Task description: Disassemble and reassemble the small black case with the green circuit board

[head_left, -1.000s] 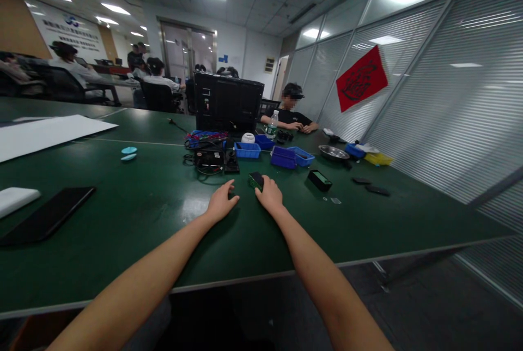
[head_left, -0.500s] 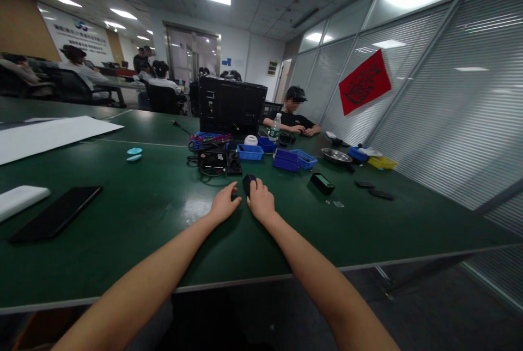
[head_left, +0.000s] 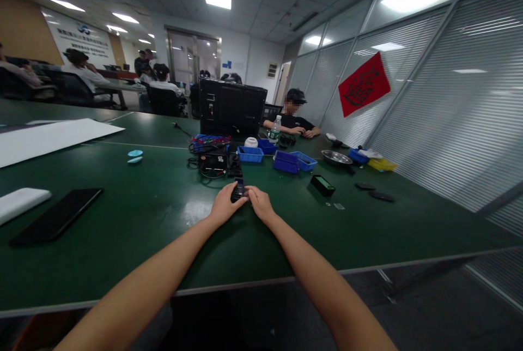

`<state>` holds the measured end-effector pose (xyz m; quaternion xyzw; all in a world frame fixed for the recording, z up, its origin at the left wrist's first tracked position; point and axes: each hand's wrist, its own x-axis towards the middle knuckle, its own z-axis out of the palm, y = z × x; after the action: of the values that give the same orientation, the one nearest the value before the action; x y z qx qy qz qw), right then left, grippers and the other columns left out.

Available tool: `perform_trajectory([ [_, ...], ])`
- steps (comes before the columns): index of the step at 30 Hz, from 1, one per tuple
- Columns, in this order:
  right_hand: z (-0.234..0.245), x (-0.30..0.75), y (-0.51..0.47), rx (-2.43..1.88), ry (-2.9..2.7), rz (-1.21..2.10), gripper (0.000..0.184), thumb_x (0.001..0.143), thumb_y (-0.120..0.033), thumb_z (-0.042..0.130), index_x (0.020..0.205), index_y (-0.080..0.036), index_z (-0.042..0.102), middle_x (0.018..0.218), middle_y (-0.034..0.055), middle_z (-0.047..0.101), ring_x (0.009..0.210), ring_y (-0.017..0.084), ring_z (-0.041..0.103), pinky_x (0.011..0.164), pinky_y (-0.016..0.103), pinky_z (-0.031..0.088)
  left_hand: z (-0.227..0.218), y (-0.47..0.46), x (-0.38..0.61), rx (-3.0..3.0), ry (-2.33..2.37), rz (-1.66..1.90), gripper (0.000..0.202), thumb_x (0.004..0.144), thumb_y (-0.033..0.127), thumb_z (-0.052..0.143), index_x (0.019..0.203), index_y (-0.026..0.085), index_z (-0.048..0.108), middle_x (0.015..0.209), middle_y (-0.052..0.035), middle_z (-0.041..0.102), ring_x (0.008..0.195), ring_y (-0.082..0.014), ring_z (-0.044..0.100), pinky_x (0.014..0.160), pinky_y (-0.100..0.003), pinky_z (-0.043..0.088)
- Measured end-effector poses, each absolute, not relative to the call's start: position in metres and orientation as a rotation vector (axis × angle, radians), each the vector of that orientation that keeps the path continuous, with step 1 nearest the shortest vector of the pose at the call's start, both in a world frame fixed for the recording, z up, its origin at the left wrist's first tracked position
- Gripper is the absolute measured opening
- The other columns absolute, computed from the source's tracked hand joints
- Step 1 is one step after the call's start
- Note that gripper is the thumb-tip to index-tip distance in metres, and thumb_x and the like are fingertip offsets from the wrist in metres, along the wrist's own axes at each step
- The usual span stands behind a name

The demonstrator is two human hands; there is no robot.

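A small black box-like device (head_left: 238, 192) with an upright dark flap or panel at its far edge is between my hands, over the green table (head_left: 171, 253). My left hand (head_left: 223, 206) grips it from the left, fingers behind and thumb along the near side. On the right side of the device, the closed fingertips of my right hand (head_left: 261, 204) press against it. Its exact kind is too small to make out. Just beyond lie a black power adapter (head_left: 213, 162) and tangled cables.
Blue bins (head_left: 250, 155), a white ball (head_left: 251, 142), a water bottle (head_left: 275, 129) and a monitor (head_left: 232, 106) stand farther back. To the right are an open black box (head_left: 322, 185) and a metal plate (head_left: 336, 157). A black slab (head_left: 57, 216) lies left. Another person (head_left: 295, 116) sits opposite.
The black device has shifted left from under my right hand into my left hand's grip. It is turned, showing its flap. My right fingers now touch its side.
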<state>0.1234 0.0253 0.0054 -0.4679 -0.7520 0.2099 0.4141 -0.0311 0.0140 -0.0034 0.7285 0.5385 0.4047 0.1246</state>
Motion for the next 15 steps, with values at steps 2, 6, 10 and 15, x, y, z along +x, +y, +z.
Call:
perform_trajectory([
  [2,0.004,0.121,0.025,-1.143,-1.88,0.578,0.031,0.083,-0.026,0.035,0.104,-0.021,0.057,0.079,-0.0003,0.064,0.065,0.011,0.058,0.066,0.023,0.047,-0.003,0.013,-0.031,2.143,1.63,1.135,0.061,0.07,0.041,0.059,0.126,0.023,0.042,0.129,-0.0089,0.043,0.118,-0.0234,0.04,0.098,-0.038,0.033],
  [6,0.002,0.122,0.032,-1.218,-1.732,0.636,0.031,0.079,-0.022,0.035,0.102,-0.017,0.056,0.07,-0.0011,0.062,0.049,0.009,0.053,0.055,0.021,0.045,0.001,0.007,-0.031,2.157,1.718,0.992,0.052,0.073,0.036,0.058,0.123,0.029,0.046,0.133,-0.0068,0.04,0.119,-0.0249,0.04,0.097,-0.037,0.033],
  [10,-0.002,0.132,0.044,-1.356,-1.616,0.645,0.029,0.075,-0.018,0.036,0.095,-0.015,0.056,0.062,-0.0018,0.06,0.044,0.008,0.049,0.048,0.019,0.042,0.007,0.001,-0.033,2.143,1.714,0.903,0.051,0.077,0.036,0.051,0.127,0.031,0.041,0.135,-0.0048,0.039,0.112,-0.0229,0.047,0.092,-0.034,0.038],
  [15,-0.004,0.14,0.053,-1.396,-1.588,0.632,0.029,0.072,-0.015,0.038,0.094,-0.014,0.056,0.059,-0.0022,0.059,0.044,0.008,0.05,0.048,0.018,0.042,0.013,-0.009,-0.04,2.121,1.802,0.888,0.05,0.078,0.035,0.049,0.127,0.028,0.041,0.135,-0.0057,0.039,0.113,-0.0235,0.048,0.092,-0.033,0.039],
])
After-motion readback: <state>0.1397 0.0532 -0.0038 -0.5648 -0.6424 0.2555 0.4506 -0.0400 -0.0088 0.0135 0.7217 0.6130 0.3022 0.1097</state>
